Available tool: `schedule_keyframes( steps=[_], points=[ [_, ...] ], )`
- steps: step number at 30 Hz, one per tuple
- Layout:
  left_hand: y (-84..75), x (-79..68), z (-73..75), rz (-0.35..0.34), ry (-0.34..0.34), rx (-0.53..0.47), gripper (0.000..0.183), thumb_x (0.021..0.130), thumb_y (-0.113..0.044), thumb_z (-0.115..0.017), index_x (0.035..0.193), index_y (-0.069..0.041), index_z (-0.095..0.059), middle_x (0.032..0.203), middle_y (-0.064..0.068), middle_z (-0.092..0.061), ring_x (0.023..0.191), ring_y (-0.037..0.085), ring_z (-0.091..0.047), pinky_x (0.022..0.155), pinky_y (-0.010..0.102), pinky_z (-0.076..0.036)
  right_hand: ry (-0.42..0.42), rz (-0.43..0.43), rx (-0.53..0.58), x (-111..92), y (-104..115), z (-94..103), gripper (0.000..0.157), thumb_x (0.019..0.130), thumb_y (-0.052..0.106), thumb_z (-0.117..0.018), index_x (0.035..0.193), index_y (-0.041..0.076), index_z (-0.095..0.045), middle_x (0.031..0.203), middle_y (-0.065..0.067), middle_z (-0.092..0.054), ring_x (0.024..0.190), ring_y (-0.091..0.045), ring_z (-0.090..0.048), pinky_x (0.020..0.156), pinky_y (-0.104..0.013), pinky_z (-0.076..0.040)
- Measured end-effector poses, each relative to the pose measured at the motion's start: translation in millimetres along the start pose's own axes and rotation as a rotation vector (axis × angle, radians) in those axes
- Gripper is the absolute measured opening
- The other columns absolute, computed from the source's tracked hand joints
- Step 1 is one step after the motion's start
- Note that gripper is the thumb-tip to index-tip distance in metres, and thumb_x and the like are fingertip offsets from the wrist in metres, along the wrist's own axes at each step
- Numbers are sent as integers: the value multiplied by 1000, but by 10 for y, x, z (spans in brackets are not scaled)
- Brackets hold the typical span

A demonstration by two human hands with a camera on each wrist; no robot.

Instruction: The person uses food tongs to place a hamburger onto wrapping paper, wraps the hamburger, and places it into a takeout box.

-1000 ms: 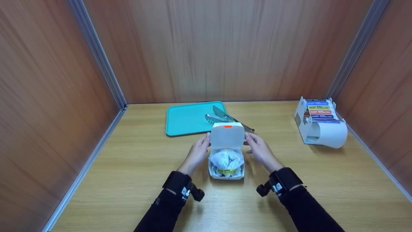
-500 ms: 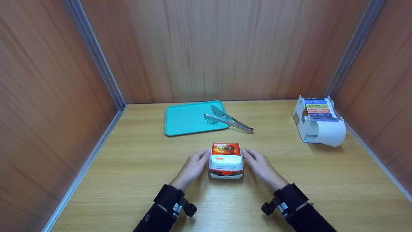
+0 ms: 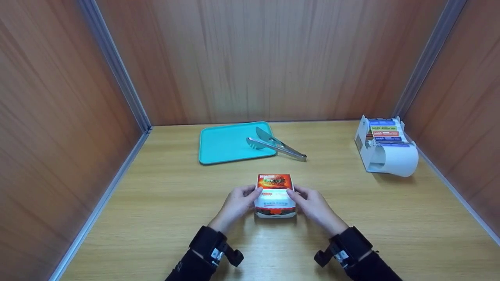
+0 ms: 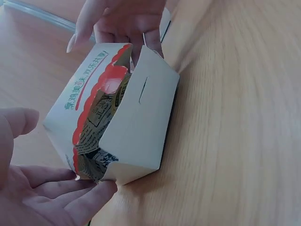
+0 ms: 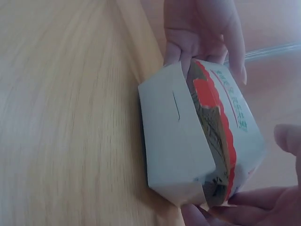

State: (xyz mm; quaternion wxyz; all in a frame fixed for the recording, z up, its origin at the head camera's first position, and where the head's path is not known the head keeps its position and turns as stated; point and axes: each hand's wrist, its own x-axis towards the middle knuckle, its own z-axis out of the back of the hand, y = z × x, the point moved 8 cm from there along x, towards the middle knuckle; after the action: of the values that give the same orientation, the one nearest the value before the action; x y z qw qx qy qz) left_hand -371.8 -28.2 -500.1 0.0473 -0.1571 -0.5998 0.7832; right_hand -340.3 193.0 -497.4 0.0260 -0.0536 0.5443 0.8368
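Observation:
A small burger box [image 3: 275,199], white with an orange-red burger picture on its lid, sits on the table between both hands. Its lid is down, but a gap runs along the front edge, with a red tab [image 4: 113,79] above the slit in the base. Printed wrapping paper [image 5: 211,127] shows through the gap. The left hand [image 3: 237,205] has its fingertips [image 4: 101,188] at the left side seam. On the opposite side, fingers [image 5: 254,207] of the right hand [image 3: 315,205] touch the seam. Both thumbs stand off over the lid in the wrist views.
Behind the box, metal tongs [image 3: 287,151] lie partly on a turquoise tray [image 3: 222,144]. A white dispenser [image 3: 384,148] with a roll and colourful labels stands at the right. Wooden panels [image 3: 250,62] enclose the table at the back and sides.
The lid, upright earlier with a paper-wrapped item showing inside, has swung down over the base. Both hands came down with it, and their thumbs have moved over the lid's top.

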Motion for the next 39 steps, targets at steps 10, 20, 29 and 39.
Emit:
schedule_keyframes(
  steps=[10,20,29,39],
  points=[
    [125,-20,2,63,-55,-149,61,100,-20,-77,150,6,-54,145,23,-62,126,28,-67,101,34,-58,-69,-7,123,-6,-72,-7,58,103,28,-73,145,-8,-59,147,-27,-61,134,-35,-62,107,-41,-55],
    [158,-13,-4,124,-63,-289,62,99,-21,-79,150,5,-55,143,24,-62,125,30,-67,106,39,-56,-20,-113,85,-5,-45,28,71,98,39,-79,152,0,-56,155,-22,-56,150,-37,-45,123,-53,-38],
    [175,-5,-24,141,-19,-259,71,96,-27,-82,154,2,-52,153,22,-56,136,31,-60,112,43,-51,123,-59,31,-30,-11,-37,101,83,29,-94,162,-3,-38,164,-24,-44,152,-39,-42,125,-52,-34],
    [65,-68,-148,-47,154,-42,81,83,4,-88,155,-4,-53,152,15,-53,146,39,-49,121,47,-42,76,84,-181,-61,43,-90,101,77,2,-94,162,-1,-39,160,-20,-50,149,-40,-47,123,-54,-37]
  ],
)
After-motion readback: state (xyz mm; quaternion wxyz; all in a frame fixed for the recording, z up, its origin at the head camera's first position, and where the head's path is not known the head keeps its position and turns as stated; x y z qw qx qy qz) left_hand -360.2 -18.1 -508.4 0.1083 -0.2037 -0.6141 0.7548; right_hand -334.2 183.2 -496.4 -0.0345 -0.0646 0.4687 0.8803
